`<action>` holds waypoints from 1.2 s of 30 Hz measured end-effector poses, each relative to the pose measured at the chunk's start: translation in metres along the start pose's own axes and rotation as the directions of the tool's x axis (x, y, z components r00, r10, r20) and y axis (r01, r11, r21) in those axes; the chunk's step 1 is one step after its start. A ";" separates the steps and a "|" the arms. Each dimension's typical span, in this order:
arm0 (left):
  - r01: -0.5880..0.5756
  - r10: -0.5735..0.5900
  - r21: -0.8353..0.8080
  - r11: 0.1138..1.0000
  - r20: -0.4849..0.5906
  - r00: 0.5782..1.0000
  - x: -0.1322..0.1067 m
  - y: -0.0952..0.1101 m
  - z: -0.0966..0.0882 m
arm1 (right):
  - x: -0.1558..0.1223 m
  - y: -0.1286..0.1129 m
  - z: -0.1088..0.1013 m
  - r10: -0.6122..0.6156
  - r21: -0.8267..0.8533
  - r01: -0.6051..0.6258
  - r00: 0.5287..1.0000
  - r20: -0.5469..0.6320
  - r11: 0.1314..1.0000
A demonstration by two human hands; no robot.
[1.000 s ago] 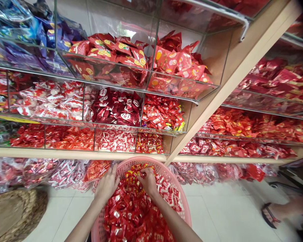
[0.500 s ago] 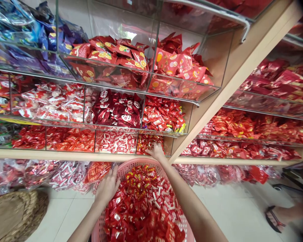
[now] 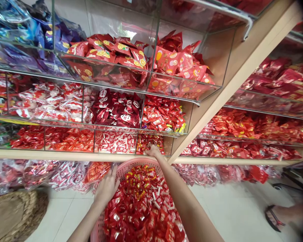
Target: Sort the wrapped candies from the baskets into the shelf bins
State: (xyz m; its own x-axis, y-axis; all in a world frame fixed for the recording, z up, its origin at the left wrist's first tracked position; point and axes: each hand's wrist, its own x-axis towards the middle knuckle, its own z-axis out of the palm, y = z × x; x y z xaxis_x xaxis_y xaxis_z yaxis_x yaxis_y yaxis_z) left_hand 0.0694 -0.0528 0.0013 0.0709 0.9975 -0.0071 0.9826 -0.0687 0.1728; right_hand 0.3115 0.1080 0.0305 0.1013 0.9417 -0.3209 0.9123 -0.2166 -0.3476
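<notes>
Pink plastic basket (image 3: pixel 133 162): round, lattice wall, upright, just below the lowest shelf (image 3: pixel 65 154) edge. Heaped with small wrapped candies (image 3: pixel 141 208): mostly red foil, some red-and-white, and a red-and-gold cluster near the far rim. Similar red-and-gold candies (image 3: pixel 147 140) lie loose in the shelf's lowest right-hand compartment, just above the basket.

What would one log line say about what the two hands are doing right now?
left hand: on pink basket rim | right hand: at lowest shelf bin | basket: heaped with red sweets
</notes>
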 end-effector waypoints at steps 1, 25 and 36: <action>0.001 -0.001 0.003 1.000 0.002 1.000 0.000 0.000 0.000 | 0.000 0.000 0.001 -0.006 -0.005 0.006 1.000 -0.004 1.000; 0.026 -0.025 -0.006 1.000 0.046 0.999 0.000 0.006 -0.010 | 0.000 -0.005 -0.001 -0.059 0.026 0.060 0.997 -0.045 0.998; 0.031 -0.030 -0.028 0.999 0.054 0.998 0.001 0.006 -0.010 | 0.009 0.010 0.008 -0.089 0.394 0.118 0.992 -0.091 0.911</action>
State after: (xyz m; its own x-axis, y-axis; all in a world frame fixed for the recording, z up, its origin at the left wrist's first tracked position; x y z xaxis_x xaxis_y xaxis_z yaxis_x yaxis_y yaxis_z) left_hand 0.0737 -0.0522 0.0119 0.0509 0.9965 -0.0656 0.9792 -0.0369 0.1996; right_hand 0.3181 0.1122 0.0174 0.0554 0.9766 -0.2076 0.6870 -0.1882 -0.7019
